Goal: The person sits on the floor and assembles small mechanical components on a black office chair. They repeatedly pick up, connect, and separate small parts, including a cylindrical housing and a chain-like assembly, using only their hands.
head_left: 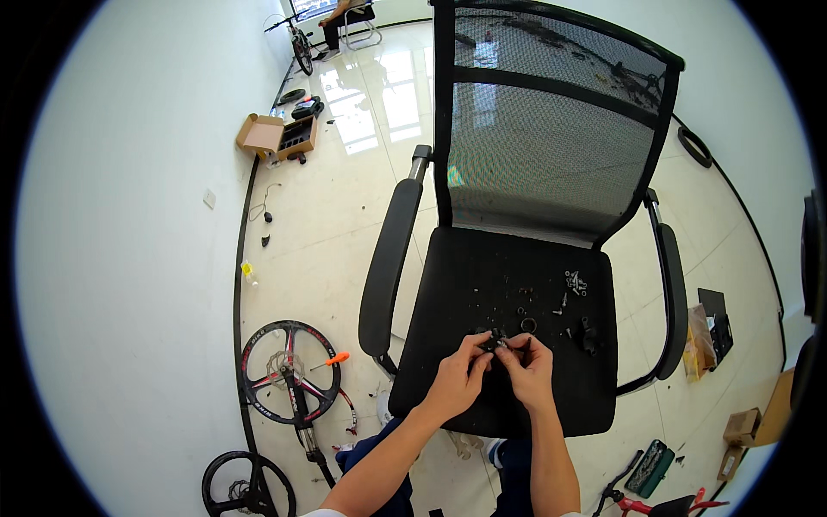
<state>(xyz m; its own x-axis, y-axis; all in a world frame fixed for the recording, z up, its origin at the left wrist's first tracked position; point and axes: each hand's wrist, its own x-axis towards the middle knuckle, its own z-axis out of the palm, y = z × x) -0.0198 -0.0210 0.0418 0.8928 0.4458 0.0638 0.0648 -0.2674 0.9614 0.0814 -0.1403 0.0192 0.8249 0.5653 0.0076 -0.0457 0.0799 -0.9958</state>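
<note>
Over the front half of a black office chair's seat, my two hands meet around a small black mechanical part. My left hand pinches it from the left side. From the other side, the fingers of my right hand close on it too; fingertips cover much of it, so its exact kind does not show. Just beyond my right hand lies a metal ring. Several silver bolts and nuts are grouped farther back on the seat. A black part rests to the right of my right hand.
Armrests and a mesh backrest frame the seat. On the floor at left lie a spoked wheel with a fork, an orange-handled screwdriver and an open cardboard box. A green case is at lower right. Someone sits far back.
</note>
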